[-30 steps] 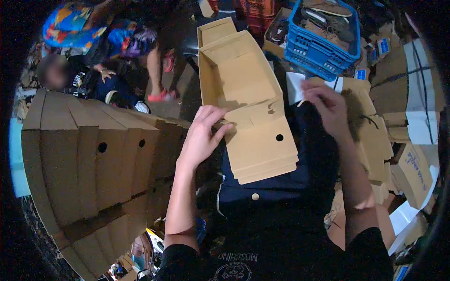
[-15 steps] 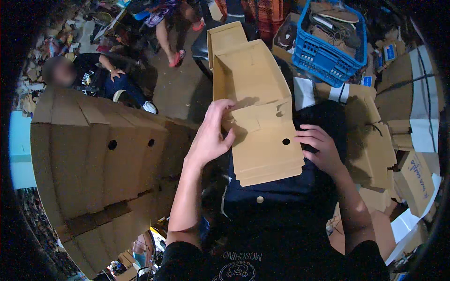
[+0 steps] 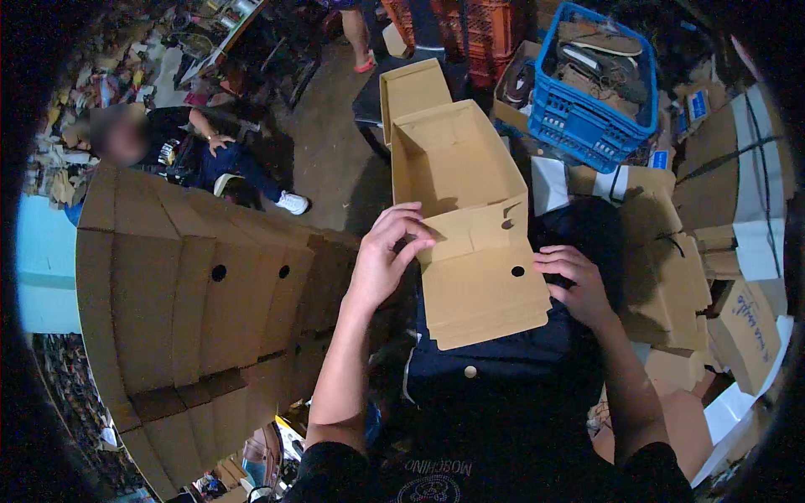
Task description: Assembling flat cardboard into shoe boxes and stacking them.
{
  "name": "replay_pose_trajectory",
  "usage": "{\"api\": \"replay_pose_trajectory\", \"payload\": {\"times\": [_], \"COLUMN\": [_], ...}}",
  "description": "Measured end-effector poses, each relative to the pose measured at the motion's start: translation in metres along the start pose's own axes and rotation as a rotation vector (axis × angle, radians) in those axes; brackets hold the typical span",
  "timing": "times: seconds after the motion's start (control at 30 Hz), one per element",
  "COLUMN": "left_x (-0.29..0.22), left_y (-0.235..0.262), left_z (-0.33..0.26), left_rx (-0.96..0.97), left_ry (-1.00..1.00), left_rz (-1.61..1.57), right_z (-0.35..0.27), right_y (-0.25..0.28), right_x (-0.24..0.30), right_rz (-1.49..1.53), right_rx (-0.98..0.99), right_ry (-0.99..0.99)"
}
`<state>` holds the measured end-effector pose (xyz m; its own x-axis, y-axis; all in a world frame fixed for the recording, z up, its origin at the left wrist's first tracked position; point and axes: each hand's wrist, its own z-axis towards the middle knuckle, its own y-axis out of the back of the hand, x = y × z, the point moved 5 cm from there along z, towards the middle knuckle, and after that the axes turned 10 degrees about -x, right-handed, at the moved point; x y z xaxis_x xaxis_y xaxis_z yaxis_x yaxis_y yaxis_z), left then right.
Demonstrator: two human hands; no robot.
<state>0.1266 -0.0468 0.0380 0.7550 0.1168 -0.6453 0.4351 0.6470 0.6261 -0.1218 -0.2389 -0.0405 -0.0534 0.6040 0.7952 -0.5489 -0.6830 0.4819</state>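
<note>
A brown cardboard box, partly folded into shape, lies across my lap. Its far part has raised walls, and a flat flap with a round hole points toward me. At the left edge, near the fold between tray and flap, my left hand grips the card with thumb and fingers. My right hand has its bent fingers on the flap's right edge, beside the hole. A smaller raised section of cardboard extends beyond the far end of the box.
On the left stands a long row of folded cardboard boxes. Flattened cardboard is piled on the right. A blue crate holding shoes is at the back right, near orange crates. A person sits at the far left.
The whole view has shifted, so the box and both hands appear slightly lower. Both hands stay at the box's edges. The walking person at the back has moved farther away, mostly out of view.
</note>
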Motion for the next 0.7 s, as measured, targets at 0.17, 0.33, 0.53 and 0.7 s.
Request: {"api": "replay_pose_trajectory", "payload": {"times": [0.17, 0.33, 0.53, 0.7], "left_x": [0.000, 0.005, -0.012, -0.027], "left_y": [0.007, 0.010, 0.017, 0.020], "left_z": [0.000, -0.005, 0.007, 0.005], "left_rx": [0.083, 0.137, 0.272, 0.377], "left_ry": [0.133, 0.322, 0.091, 0.000], "left_rz": [-0.119, -0.413, -0.065, 0.168], "right_z": [0.003, 0.003, 0.007, 0.019], "right_y": [0.005, 0.003, 0.002, -0.010], "right_x": [0.003, 0.001, 0.011, 0.008], "right_rz": [-0.010, -0.021, -0.080, 0.049], "right_rx": [-0.008, 0.016, -0.104, -0.348], "right_ry": [-0.021, 0.013, -0.001, -0.196]}}
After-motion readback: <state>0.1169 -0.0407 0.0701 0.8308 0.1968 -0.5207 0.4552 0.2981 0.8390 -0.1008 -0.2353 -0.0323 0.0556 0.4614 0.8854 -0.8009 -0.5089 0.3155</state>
